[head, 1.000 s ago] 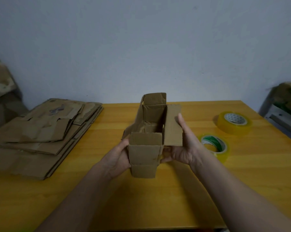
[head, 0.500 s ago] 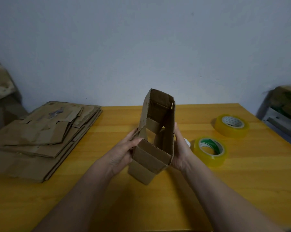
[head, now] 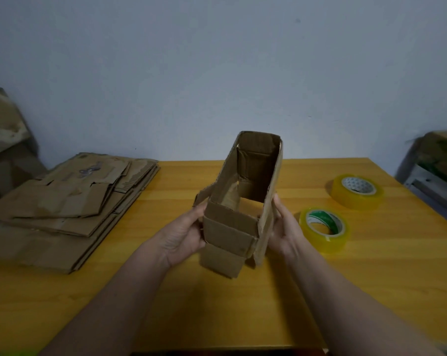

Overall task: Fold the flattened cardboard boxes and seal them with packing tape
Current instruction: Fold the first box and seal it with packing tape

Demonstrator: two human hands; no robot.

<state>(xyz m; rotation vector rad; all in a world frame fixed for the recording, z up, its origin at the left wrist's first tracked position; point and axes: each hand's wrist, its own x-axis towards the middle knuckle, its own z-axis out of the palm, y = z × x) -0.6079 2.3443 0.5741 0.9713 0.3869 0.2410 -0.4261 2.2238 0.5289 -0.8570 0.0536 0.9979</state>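
1. At the far left edge, beyond the desk (head: pixel 371 278), a crumpled brown cardboard mass (head: pixel 4 124) leans by the wall; what it is cannot be told.
2. A stack of flattened cardboard boxes (head: pixel 63 209) lies on the left part of the yellow wooden desk, its layers fanned slightly, reaching from the back edge toward the person.
3. The left hand (head: pixel 183 235) grips the left side of the cardboard box (head: pixel 230 232); its fingers are curled against the box's left wall, just under a side flap that sticks out to the left.
4. The cardboard box is held at the middle of the desk, between both hands, opened into a tall rectangular tube. It is tilted, its open top leaning away toward the wall, so that the camera looks down into it. Its lower flaps hang loose near the desk; whether they touch the surface cannot be told.
5. The right hand (head: pixel 284 227) holds the box's right wall, with the fingers curled around it behind the cardboard and the thumb along the near edge.
6. Just right of the right hand, a roll of clear tape with a green-and-white core (head: pixel 323 233) lies flat on the desk.
7. Farther back and to the right, apart from the first, a second roll of clear tape with a grey patterned core (head: pixel 356 191) lies flat.
8. Past the desk's right edge, blurred objects (head: pixel 438 160) stand by the wall.
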